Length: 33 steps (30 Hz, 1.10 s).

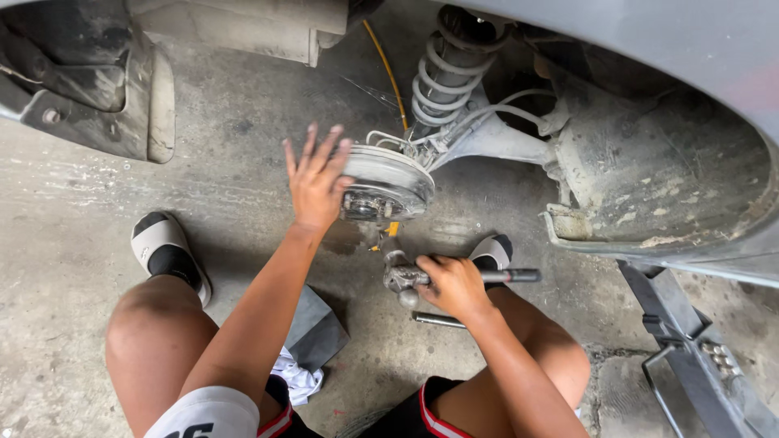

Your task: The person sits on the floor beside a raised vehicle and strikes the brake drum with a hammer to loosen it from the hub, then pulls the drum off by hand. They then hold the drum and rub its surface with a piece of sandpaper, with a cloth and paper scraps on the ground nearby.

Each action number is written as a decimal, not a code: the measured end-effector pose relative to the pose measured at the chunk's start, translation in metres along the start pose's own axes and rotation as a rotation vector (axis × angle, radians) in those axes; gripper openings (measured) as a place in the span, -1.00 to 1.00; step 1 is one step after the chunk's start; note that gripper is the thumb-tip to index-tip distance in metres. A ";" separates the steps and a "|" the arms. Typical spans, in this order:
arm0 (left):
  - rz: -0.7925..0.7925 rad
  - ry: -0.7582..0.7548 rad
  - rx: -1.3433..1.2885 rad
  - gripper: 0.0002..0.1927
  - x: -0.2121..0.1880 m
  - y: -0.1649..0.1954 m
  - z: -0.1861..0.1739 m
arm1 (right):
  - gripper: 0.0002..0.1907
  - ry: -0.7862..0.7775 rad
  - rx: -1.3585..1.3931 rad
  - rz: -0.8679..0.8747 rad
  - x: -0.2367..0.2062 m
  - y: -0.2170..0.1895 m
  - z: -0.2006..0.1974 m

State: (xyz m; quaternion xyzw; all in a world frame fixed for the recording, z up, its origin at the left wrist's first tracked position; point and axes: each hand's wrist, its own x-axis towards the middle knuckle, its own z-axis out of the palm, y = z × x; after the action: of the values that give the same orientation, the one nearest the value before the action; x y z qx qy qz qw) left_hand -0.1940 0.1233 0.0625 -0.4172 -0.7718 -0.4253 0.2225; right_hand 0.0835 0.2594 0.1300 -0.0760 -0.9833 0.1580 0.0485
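I squat in front of a car's open wheel arch. My left hand [316,178] rests flat, fingers spread, against the left side of the round grey brake backing plate and hub [389,182]. My right hand [454,284] grips the handle of a metal ratchet wrench [511,276], whose head [398,276] points up under the hub. Behind the hub stand the coil spring and strut [446,73] and a grey suspension arm [503,142].
A jack stand frame [690,349] stands at the right under the car body. A metal rod [438,320] lies on the concrete floor by my right knee. A grey block and a white rag [304,357] lie between my legs. A mud flap [154,105] hangs at the upper left.
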 end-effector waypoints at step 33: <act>-0.280 -0.516 -0.497 -0.63 0.058 -0.015 -0.089 | -0.54 -0.141 -0.359 -0.083 0.086 -0.092 -0.017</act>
State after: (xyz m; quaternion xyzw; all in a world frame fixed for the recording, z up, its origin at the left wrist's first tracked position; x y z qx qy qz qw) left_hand -0.2399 0.0703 0.1440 -0.4425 -0.7253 -0.5065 -0.1472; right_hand -0.0112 0.1922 0.1820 -0.0317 -0.9989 -0.0172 -0.0283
